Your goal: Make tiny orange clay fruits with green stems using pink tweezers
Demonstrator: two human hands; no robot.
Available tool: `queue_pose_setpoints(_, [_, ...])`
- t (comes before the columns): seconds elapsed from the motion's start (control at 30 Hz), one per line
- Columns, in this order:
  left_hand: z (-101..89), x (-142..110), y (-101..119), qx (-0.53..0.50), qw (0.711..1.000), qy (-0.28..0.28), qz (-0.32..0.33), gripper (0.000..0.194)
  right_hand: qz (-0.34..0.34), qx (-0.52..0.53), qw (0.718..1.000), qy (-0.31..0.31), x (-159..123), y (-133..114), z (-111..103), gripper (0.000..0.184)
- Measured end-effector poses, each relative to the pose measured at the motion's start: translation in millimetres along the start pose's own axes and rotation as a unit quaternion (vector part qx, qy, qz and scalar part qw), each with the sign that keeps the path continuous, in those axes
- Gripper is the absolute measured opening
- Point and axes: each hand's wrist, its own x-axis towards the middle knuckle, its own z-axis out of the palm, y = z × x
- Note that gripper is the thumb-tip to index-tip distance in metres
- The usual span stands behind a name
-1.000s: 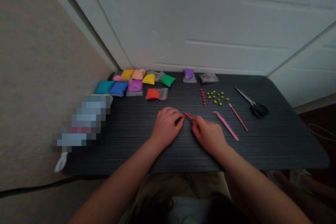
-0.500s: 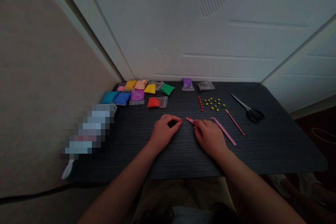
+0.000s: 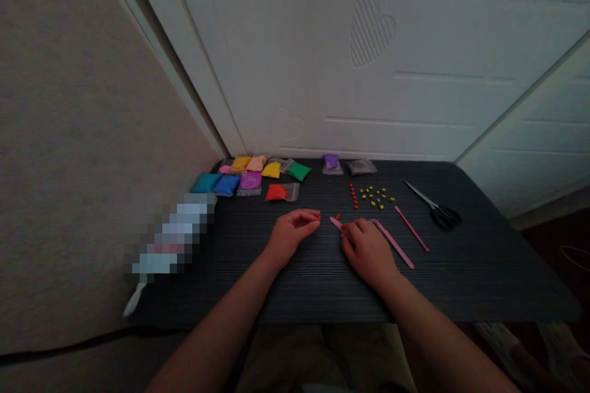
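Between the thumb and fingers of my left hand [image 3: 289, 234] is a tiny piece of red clay [image 3: 318, 218]. My right hand [image 3: 369, 249] is closed around a pink clay knife [image 3: 335, 222], its tip pointing left toward the left fingertips, a small gap apart. Just beyond the blade lies another small red bit [image 3: 338, 216]. Farther back, several red clay dots [image 3: 354, 196] stand in a column, with several small yellow and green pieces [image 3: 373, 196] scattered right of them. Pink tweezers [image 3: 394, 244] lie beside my right hand.
A thin pink tool [image 3: 412, 229] and black-handled scissors [image 3: 445, 217] lie on the right of the dark table [image 3: 258, 295]. Coloured clay bags line the back left, with a red clay bag [image 3: 277, 191] nearest. A purple bag [image 3: 330, 163] and a grey bag [image 3: 361, 167] are behind.
The view has tilted up, so the table sits lower. The red bit that was on the knife blade now lies just beyond it. Both hands keep their grips.
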Motion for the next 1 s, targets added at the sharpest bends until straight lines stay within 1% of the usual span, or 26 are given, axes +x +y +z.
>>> queue_pose_setpoints(0.17, [-1.6,0.8,-0.2,-0.104,0.994,0.009,-0.033,0.014,0.0,-0.001,1.0,0.01,0.1,1.1,0.6,0.021])
queue_pose_setpoints(0.33, [-3.2,0.8,1.5,-0.149,0.987,0.014,-0.05,0.014,-0.001,-0.001,1.0,0.018,-0.6,1.6,-0.1,0.02])
queue_pose_setpoints(0.53, [-5.8,0.8,0.4,-0.207,0.977,-0.006,-0.06,0.014,0.0,0.007,1.0,0.023,-0.7,1.8,0.6,0.02])
queue_pose_setpoints(0.6, [-5.9,0.9,1.3,-0.22,0.973,-0.012,-0.066,0.017,0.002,0.01,1.0,0.025,-0.6,2.1,0.7,0.02])
queue_pose_setpoints(0.73, [-5.6,1.8,3.5,-0.229,0.97,-0.019,-0.076,0.037,0.005,0.013,1.0,0.028,-0.6,1.5,0.4,0.02])
queue_pose_setpoints(0.77, [-5.6,2.3,3.3,-0.227,0.97,-0.018,-0.081,0.037,0.005,0.014,0.999,0.029,-0.6,1.2,0.4,0.02])
queue_pose_setpoints(0.9, [-6.1,4.8,-0.7,-0.218,0.971,-0.005,-0.098,0.025,0.008,0.015,0.999,0.032,0.1,1.1,2.0,0.021])
queue_pose_setpoints(1.0, [-6.5,6.5,-4.5,-0.229,0.968,-0.001,-0.102,0.025,0.015,0.016,0.999,0.032,0.9,2.8,4.3,0.021])
